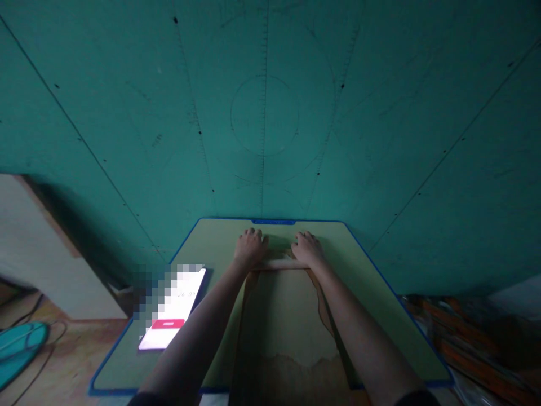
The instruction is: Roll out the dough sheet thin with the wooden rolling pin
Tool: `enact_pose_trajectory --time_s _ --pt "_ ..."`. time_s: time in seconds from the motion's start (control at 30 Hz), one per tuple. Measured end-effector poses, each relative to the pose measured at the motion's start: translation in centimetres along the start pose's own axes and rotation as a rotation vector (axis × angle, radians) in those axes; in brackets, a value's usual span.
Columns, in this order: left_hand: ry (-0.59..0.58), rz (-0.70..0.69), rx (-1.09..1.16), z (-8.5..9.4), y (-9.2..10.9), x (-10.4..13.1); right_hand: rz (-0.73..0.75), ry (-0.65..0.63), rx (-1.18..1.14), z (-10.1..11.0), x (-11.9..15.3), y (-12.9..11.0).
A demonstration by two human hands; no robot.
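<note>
Teal disc (21, 349): on the floor at the far left side of the view, dark cables over and beside it.
White panel (59, 254): upright, to the right of and beyond the disc, brown along its upper edge.
Tabletop (363, 316): pale green with a blue rim, its far edge near the green wall (389, 141).
Phone (173, 310): lit, on the left part of the tabletop, just left of my left forearm; red button toward its near end; upper left portion pixelated.
Left hand (251, 248): mine, palm down at the left end of the pale strip, fingers bent and close together, pointing to the far edge; finger pads hidden, so I cannot tell whether they pinch it.
Pale strip (281, 264): crosswise between my hands, along the far end of the board.
Board (287, 321): between my forearms, running from the pale strip to the near edge of the view; light surface, irregular brown patches along the sides and near part.
Right hand (307, 248): mine, palm down at the strip's right end, fingers bent and slightly apart; grip hidden, cannot tell.
Wall markings: circles and graduated lines, beyond the tabletop.
Orange-brown items (460, 332): right of the tabletop, dim and indistinct.
</note>
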State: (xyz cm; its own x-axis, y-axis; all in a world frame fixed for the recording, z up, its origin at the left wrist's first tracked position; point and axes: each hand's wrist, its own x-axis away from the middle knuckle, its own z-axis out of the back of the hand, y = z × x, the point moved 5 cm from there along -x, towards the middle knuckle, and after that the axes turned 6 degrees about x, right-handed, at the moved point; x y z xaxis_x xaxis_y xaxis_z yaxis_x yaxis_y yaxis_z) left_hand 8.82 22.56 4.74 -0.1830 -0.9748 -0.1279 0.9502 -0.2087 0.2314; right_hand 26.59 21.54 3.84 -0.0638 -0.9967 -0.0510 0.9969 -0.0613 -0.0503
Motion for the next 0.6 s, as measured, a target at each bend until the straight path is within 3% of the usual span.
enact_pose_trajectory --time_s 0.33,0.47,0.6 --pt "-0.053 -0.019 -0.029 0.0 0.7 5.6 0.069 0.008 -0.004 0.3 5.8 -0.2" --pt "-0.048 -0.092 -0.044 0.1 1.4 7.7 0.153 0.042 0.011 0.6 8.1 -0.4" --pt "-0.058 -0.168 -0.057 0.4 2.0 8.5 0.256 0.033 0.033 0.7 8.7 -1.0"
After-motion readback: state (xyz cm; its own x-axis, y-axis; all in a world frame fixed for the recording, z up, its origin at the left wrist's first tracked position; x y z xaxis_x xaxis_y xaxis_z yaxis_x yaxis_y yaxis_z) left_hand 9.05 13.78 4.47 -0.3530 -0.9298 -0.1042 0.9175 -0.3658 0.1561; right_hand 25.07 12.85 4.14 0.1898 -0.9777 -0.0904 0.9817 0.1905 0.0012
